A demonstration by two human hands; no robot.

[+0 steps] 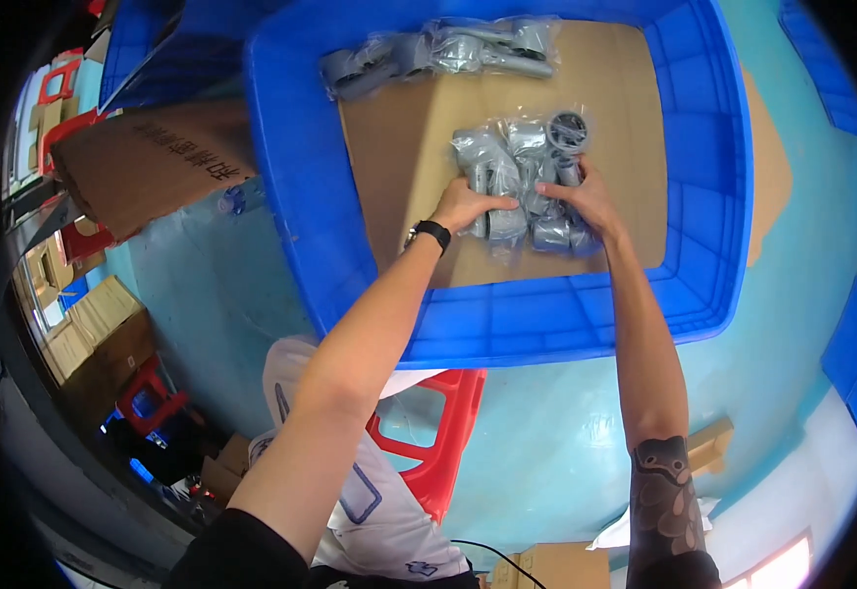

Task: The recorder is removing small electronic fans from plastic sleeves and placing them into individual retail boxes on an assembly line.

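Note:
Both my arms reach into a large blue plastic tub [517,329] with a sheet of brown cardboard [404,157] on its bottom. My left hand [463,204] grips the left side of a group of grey parts in clear plastic bags [497,182], its thumb pointing inward. On the other side my right hand [586,196] is closed round bagged grey parts [551,187], one of which has a round ring-shaped end. The two bundles lie side by side, touching. Along the tub's far wall rests a row of similar bagged grey parts [448,54].
Below the near rim stands a red plastic stool [443,442]. Left of the tub is a brown cardboard box [154,162] with printing on it. More boxes [100,334] stand at the far left. Blue tubs or panels [853,344] line the right. The floor [536,422] is light blue-green.

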